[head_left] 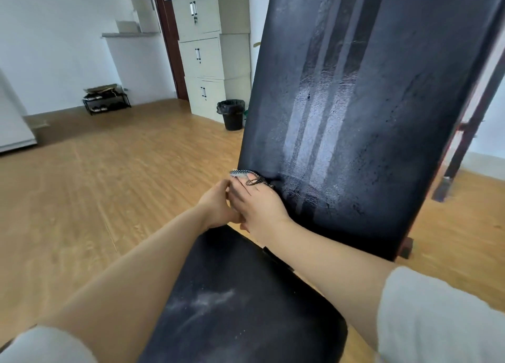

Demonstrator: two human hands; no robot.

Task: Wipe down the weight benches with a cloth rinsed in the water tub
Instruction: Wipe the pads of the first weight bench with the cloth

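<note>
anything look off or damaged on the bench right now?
Yes. The seat has a white powdery smear near its middle. The backrest shows pale vertical streaks and a cracked-looking texture down its centre, maybe wear or drying wipe marks. The cloth at its lower left corner trails loose threads.

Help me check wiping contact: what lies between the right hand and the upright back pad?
Head view: a patterned cloth lies between the right hand and the back pad, at its lower left corner.
</note>
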